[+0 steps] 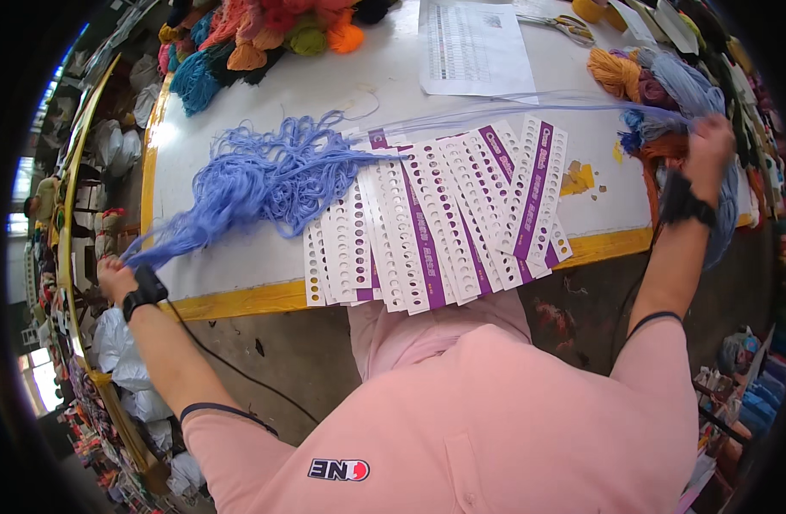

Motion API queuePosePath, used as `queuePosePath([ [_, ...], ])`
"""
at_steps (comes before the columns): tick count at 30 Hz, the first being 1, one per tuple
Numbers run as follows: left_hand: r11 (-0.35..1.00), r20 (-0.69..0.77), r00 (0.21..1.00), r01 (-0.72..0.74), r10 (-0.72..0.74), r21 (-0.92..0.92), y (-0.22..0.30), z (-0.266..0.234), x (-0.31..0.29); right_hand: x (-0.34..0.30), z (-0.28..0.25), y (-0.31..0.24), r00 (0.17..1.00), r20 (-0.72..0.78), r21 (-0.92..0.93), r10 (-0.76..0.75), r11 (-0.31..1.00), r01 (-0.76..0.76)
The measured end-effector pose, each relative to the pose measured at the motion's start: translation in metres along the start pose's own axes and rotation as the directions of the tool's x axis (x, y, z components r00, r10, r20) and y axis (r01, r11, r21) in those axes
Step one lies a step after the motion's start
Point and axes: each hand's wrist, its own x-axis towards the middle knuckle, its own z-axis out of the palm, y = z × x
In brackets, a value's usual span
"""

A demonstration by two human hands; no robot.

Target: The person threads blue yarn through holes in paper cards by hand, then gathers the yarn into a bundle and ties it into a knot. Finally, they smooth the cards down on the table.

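Note:
A loose skein of blue-violet yarn (260, 176) lies on the white table (239, 94), with a tail trailing off the left edge. My left hand (112, 276) grips that tail below the table's left corner. My right hand (710, 154) is raised at the table's right side, closed on thin strands (496, 110) of the same yarn that stretch taut across the table from the skein. A fan of white punched cards with purple stripes (436, 223) lies along the front edge, under the strands.
Bundles of coloured yarn (256, 38) are piled at the back left, more yarn (658, 86) at the right. A printed sheet (474, 47) and scissors (568, 26) lie at the back. The table has a yellow edge (239, 300). Bags crowd the floor at left.

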Motion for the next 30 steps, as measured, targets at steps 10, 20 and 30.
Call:
queuePosePath([
  [10, 0.797, 0.638, 0.673, 0.585, -0.374, -0.15, -0.046, 0.328, -0.274, -0.262, 0.225, 0.043, 0.434, 0.846, -0.378, 0.31, 0.923, 0.078],
  [20, 0.712, 0.577, 0.472, 0.631, -0.667, 0.307, -0.06, 0.413, -0.397, -0.321, 0.252, 0.071, 0.711, 0.635, -0.285, 0.302, 0.947, -0.148],
  [30, 0.836, 0.729, 0.625, -0.216, -0.279, 0.505, -0.093, 0.431, -0.4, -0.33, 0.258, 0.064, 0.678, 0.657, -0.231, 0.33, 0.944, -0.236],
])
